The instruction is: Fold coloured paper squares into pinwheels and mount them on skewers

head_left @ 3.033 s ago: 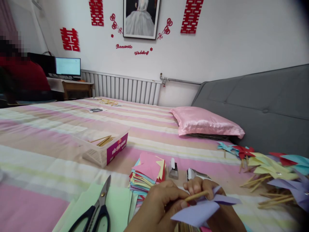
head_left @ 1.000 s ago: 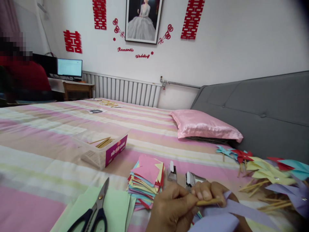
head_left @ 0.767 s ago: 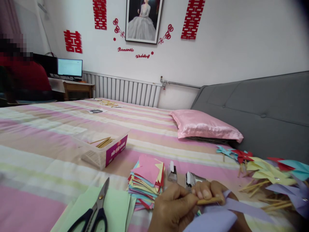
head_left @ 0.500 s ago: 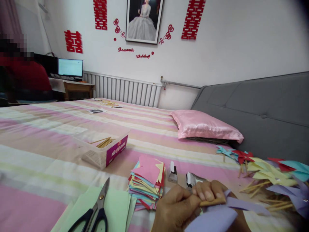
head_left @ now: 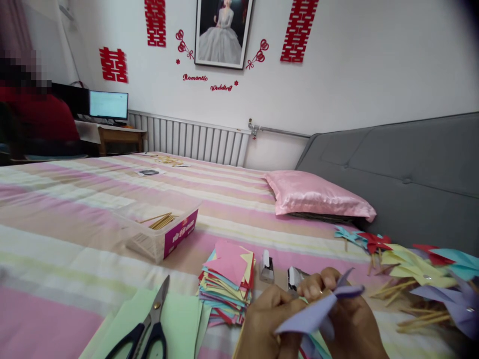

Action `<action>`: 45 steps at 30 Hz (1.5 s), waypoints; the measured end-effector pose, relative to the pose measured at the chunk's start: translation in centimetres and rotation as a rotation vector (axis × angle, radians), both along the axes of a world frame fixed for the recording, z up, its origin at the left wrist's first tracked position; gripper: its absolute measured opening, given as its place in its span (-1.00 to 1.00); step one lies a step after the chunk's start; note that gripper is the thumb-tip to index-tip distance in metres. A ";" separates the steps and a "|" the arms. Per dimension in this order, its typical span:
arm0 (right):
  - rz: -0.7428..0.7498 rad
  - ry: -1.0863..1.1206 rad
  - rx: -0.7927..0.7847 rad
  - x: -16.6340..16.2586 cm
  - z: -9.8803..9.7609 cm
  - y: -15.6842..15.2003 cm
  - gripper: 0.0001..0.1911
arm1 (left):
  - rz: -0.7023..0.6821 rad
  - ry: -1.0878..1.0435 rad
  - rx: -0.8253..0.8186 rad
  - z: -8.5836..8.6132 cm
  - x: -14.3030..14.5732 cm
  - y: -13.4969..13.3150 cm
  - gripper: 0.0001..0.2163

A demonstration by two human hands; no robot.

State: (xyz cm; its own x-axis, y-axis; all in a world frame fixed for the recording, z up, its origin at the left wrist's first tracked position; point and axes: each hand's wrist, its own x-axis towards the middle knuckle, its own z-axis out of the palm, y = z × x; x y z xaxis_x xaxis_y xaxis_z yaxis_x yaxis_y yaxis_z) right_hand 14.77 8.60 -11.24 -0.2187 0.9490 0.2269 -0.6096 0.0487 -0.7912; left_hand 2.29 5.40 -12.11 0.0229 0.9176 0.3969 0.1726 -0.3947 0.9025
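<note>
Purple paper forms the pinwheel (head_left: 309, 316) pinched between left hand (head_left: 267, 319) and right hand (head_left: 348, 314) above the striped bed (head_left: 228, 214), apparently mid-assembly, calling next for a light, steady grip.

On the bed (head_left: 93, 199), scissors (head_left: 157, 305) lie on paper sheets (head_left: 183, 324) at near left, with a stack of paper squares (head_left: 226, 289) to their right and a plastic box (head_left: 181, 234) with sticks (head_left: 162, 221) in it behind. A pinwheel (head_left: 309, 316) sits between left hand (head_left: 269, 316) and right hand (head_left: 350, 316), left of more pinwheels (head_left: 415, 264). Behind those lies a pillow (head_left: 318, 194) beside the headboard (head_left: 404, 154); beyond the bed is a radiator (head_left: 190, 137).
</note>
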 end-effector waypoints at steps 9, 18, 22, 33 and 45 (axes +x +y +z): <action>-0.275 -0.145 -0.190 0.6 -0.4 1.5 -0.76 | -0.066 0.185 -0.226 -0.4 -0.3 0.2 -0.70; -0.224 -0.067 -0.232 0.2 0.8 0.9 -0.71 | -0.195 -0.313 -0.392 -1.0 -0.2 0.4 -0.71; -0.196 -0.208 -0.158 -0.2 0.3 0.5 -0.67 | -0.175 -0.329 -0.314 -0.5 -0.7 0.7 -0.72; -0.214 -0.389 -0.002 -3.0 -0.3 -1.1 -0.71 | -0.023 -0.040 -0.083 -0.3 -0.6 0.3 -0.77; -0.476 -0.586 0.079 -1.2 2.8 -7.2 -0.60 | -0.034 0.202 0.018 3.7 1.0 -4.5 -0.72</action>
